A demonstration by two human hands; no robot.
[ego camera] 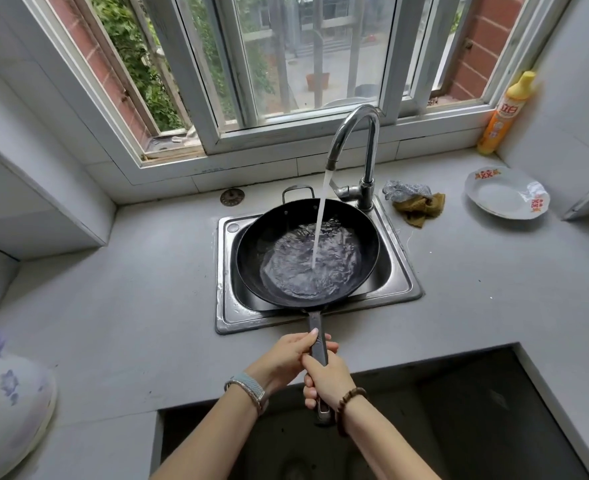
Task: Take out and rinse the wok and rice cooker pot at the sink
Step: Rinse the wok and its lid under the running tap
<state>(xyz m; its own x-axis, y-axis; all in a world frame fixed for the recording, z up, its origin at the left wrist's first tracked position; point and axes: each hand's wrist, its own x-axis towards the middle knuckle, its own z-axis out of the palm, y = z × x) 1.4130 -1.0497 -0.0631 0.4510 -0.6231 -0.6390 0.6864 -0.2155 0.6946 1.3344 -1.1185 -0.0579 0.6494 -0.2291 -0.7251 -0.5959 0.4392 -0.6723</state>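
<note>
A black wok (275,233) sits across the steel sink (402,284), its long handle pointing toward me. Water runs from the chrome faucet (355,133) into the wok and pools in its bottom. My left hand (291,356) grips the handle nearer the pan, thumb on top. My right hand (327,379) grips the same handle just behind it. A white rice cooker with a purple flower print (12,407) stands at the counter's left front edge; its pot is hidden from view.
A white plate (506,194) lies on the counter at the right. A steel scourer and brown cloth (414,200) lie beside the faucet. A yellow detergent bottle (504,114) stands in the right corner by the window. A dark opening (424,427) lies below the counter in front.
</note>
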